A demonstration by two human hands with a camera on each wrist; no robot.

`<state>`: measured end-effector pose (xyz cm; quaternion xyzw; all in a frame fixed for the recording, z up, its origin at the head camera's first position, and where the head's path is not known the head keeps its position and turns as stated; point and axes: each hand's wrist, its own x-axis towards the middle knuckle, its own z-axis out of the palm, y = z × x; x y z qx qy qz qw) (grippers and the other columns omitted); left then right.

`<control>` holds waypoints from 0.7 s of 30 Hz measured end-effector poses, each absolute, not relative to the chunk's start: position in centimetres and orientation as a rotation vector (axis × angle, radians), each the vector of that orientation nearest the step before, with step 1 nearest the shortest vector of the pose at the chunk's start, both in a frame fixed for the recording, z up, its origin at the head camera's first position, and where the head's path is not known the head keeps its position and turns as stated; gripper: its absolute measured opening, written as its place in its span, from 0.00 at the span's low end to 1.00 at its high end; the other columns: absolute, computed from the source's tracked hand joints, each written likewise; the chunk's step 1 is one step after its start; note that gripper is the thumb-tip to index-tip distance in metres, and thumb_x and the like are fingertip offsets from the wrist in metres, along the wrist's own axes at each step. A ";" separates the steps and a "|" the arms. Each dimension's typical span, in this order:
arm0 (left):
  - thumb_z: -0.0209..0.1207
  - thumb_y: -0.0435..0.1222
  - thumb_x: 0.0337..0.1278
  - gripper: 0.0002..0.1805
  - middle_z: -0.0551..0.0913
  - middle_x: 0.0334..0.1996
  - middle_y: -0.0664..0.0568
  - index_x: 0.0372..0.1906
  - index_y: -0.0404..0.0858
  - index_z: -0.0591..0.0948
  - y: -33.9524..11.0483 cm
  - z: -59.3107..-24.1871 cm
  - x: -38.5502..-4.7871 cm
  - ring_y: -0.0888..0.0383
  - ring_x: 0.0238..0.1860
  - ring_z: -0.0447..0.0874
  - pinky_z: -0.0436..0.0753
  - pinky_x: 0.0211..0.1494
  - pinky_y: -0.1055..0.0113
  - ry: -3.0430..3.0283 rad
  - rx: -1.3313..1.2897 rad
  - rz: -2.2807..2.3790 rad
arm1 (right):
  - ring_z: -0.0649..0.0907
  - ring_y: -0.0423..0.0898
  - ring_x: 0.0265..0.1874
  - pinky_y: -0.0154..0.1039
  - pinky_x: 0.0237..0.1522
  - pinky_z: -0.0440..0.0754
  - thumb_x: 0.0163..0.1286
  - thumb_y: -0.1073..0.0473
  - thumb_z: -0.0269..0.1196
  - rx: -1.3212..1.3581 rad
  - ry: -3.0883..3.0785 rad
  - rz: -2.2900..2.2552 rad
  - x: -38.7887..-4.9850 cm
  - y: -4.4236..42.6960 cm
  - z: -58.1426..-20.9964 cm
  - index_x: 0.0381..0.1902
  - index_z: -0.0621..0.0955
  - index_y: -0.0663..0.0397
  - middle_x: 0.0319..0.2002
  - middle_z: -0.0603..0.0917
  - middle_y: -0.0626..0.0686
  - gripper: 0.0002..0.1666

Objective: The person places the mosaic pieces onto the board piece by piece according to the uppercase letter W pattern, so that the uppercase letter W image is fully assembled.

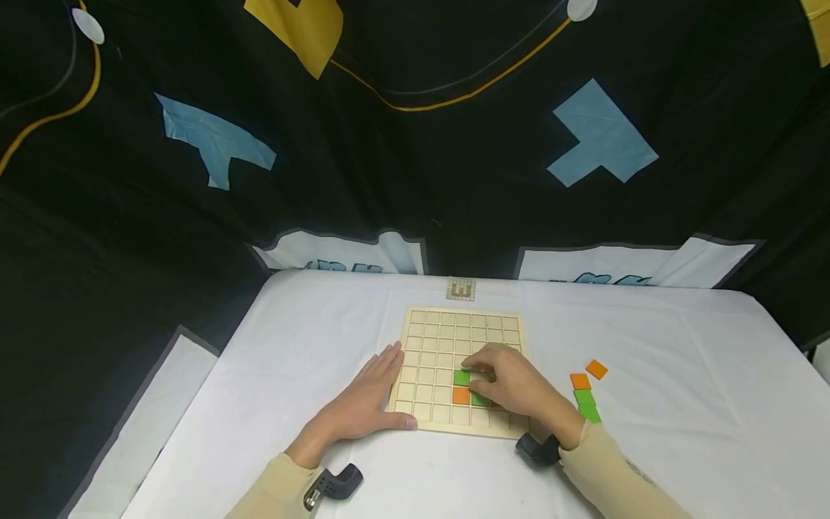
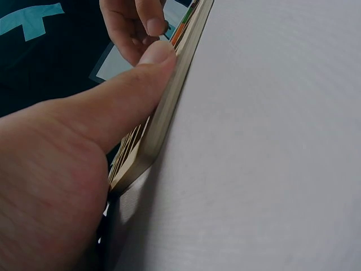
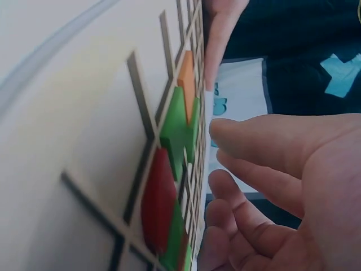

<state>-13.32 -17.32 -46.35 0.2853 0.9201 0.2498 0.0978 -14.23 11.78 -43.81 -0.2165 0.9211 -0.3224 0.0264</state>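
A pale wooden grid board (image 1: 424, 353) lies on the white table. My left hand (image 1: 366, 404) rests along its left side with straight fingers, the thumb at the front edge; the left wrist view shows that thumb (image 2: 130, 93) against the board's rim. Over the lower right part of the grid hovers my right hand (image 1: 515, 382), fingers loosely bent. In the right wrist view this hand (image 3: 304, 175) has its thumb and fingers apart, with no tile visible between them. Set in the grid nearby are an orange tile (image 1: 461, 396), green tiles (image 1: 462, 378) and a red-looking tile (image 3: 158, 203). The hand partly covers others.
Right of the board lie loose orange tiles (image 1: 596, 370) and green tiles (image 1: 583, 398), partly beside the right sleeve. A small patterned square (image 1: 461, 289) sits behind the board. Black cloth with blue and yellow shapes hangs beyond the white table (image 1: 655, 375).
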 end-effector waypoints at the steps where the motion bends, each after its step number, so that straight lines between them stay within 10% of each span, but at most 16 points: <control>1: 0.63 0.66 0.52 0.66 0.39 0.81 0.41 0.79 0.28 0.46 -17.3 -46.3 -13.3 0.46 0.81 0.35 0.41 0.81 0.49 2.723 0.845 0.740 | 0.80 0.42 0.41 0.44 0.48 0.81 0.62 0.62 0.72 -0.641 2.851 -0.999 -14.1 12.0 -43.7 0.50 0.88 0.51 0.45 0.85 0.45 0.17; 21: 0.62 0.68 0.52 0.66 0.39 0.81 0.42 0.79 0.29 0.46 -17.3 -46.4 -13.4 0.47 0.81 0.34 0.41 0.81 0.51 2.728 0.823 0.724 | 0.80 0.42 0.42 0.40 0.43 0.81 0.63 0.63 0.71 -0.854 2.866 -1.004 -12.4 12.8 -44.1 0.44 0.90 0.49 0.40 0.84 0.42 0.11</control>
